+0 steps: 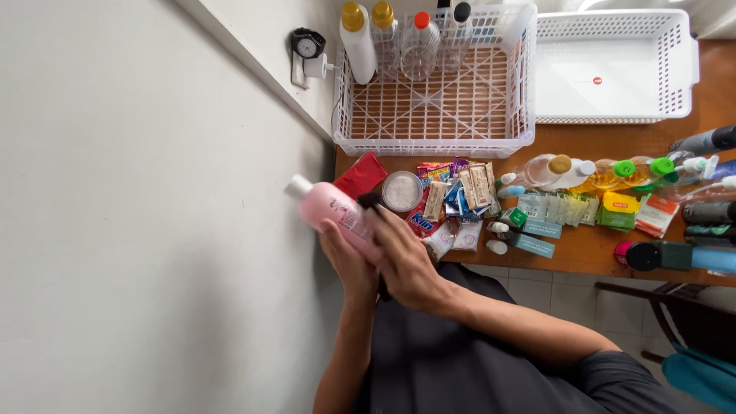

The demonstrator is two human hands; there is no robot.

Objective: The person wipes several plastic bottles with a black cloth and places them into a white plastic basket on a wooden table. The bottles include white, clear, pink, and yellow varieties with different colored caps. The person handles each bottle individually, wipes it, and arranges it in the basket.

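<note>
Both hands wrap around a pink bottle [331, 210], a smooth plastic cylinder with a white cap and a printed label, slightly blurred. The left hand [346, 259] cups it from below, fingers closed on its lower body; the right hand [405, 259] grips over the top of the same end, also holding something small and dark against it that cannot be made out. The bottle tilts up and away from the hands, cap pointing toward the pale wall.

Just beyond the right hand lie a round clear-lidded tub [401, 190], a flat red pouch [360, 175] and a heap of glossy foil sachets [460, 195]. Farther out from that hand stands a white lattice basket [429, 142] of hard plastic, with capped bottles upright along its far wall. To the right of it sits a second, shallower white basket [613, 115].

The counter [590, 245] is brown wood, set against a plain off-white wall; tiled floor shows beneath its near edge.
</note>
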